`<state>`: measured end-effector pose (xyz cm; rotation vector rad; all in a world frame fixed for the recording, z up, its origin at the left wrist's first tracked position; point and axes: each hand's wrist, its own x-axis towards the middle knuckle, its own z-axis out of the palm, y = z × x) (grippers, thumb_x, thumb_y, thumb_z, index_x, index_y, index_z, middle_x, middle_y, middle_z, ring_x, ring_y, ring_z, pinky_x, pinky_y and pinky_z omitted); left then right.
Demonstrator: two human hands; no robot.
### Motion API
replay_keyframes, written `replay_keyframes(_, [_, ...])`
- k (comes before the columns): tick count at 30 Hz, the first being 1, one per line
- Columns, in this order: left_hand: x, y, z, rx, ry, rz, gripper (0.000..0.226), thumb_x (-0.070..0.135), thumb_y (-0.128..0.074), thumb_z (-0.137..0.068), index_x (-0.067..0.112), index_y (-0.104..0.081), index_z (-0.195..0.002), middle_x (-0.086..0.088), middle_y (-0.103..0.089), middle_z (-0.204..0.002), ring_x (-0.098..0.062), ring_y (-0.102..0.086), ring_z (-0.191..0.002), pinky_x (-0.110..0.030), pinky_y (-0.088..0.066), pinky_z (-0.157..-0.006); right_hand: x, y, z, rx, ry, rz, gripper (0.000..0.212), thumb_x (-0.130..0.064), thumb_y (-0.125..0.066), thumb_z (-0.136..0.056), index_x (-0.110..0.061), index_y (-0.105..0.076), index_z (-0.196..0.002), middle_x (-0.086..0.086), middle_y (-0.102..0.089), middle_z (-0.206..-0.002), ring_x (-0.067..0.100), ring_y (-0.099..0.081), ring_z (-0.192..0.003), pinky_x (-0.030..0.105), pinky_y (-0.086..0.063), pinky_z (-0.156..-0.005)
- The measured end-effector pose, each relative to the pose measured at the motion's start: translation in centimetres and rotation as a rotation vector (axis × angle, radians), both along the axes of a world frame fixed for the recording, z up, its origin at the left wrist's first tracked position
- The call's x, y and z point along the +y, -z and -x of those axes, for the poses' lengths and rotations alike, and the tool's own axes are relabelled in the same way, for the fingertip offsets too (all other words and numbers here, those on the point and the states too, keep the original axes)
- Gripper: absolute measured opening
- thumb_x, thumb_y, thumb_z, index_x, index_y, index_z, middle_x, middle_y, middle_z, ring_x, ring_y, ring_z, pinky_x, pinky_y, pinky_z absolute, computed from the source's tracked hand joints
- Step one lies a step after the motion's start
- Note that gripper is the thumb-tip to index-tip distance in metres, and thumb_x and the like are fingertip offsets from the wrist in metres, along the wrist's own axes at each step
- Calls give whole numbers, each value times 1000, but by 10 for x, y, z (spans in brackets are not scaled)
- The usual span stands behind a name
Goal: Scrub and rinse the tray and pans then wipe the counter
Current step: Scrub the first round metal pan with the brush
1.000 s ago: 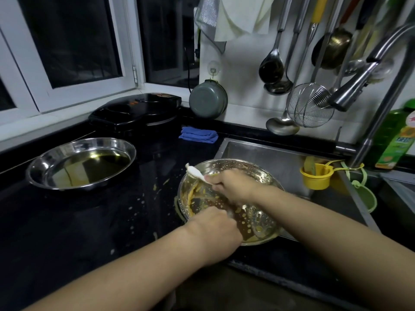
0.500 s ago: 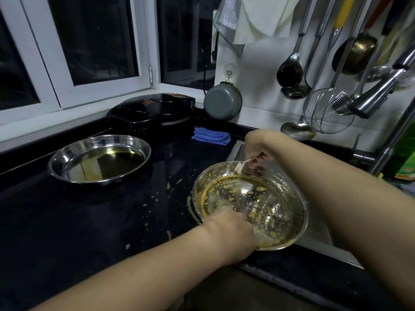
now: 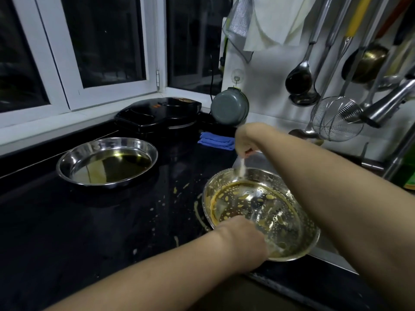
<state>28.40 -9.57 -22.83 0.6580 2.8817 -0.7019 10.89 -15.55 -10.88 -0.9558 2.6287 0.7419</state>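
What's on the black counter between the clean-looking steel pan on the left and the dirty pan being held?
Head view: between the left pan and the dirty pan, only yellowish batter splatters on the counter.

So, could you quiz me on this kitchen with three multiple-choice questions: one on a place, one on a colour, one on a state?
1. Where does the folded cloth lie?
A in the sink
B on the counter beside the black appliance
C in a pan

2. What colour is it?
A blue
B red
C white

3. What is the left hand doing?
A hanging idle
B wiping the counter
C gripping the dirty pan

Answers: 1 B, it sits on the black counter by the appliance; 2 A, plainly blue; 3 C, fingers curl over the pan's near rim.
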Motion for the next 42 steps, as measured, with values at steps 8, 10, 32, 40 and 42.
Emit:
replay_keyframes(8, [0,5,2,11,-7,28,25,10,-43,-105,9,-67,-99,-6,-68,-94,-27,-64,-79,-42,-58,-71,2,2,-10,-3,-79,-2,22,-6,-55,-89,-11,-56,-67,3,-48,-64,18,-38,-57,19,-38,-52])
replay_keyframes(10, [1,3,2,-8,-23,47,25,11,-42,-105,9,-67,-104,-8,-70,-100,-29,-65,-85,-40,-55,-71,14,2,-6,31,-74,15,27,-2,-53,-85,-14,-58,-61,2,-49,-57,20,-41,-59,24,-39,-64])
replay_keyframes(32, [-24,70,-43,407,-154,-672,49,9,-53,-85,33,-57,-128,13,-56,-90,-12,-53,-87,-28,-32,-90,96,103,-20,-138,-429,582,51,-18,-48,-95,-45,-53,-139,1,-69,-116,24,-63,-97,34,-50,-81])
replay_keyframes(40, [-26,71,-42,366,-98,-755,48,2,-59,-92,35,-56,-127,13,-52,-87,-11,-42,-82,-27,-25,-83,99,105,-36,-102,-544,535,48,-14,-49,-93,-33,-60,-135,2,-65,-97,26,-65,-93,38,-52,-76])
replay_keyframes(42, [-28,68,-42,337,-99,-748,45,3,-54,-96,34,-56,-129,11,-53,-87,-12,-42,-84,-29,-27,-85,93,98,-26,-5,-435,562,46,-9,-49,-89,-29,-61,-129,2,-56,-86,29,-63,-88,37,-51,-72])
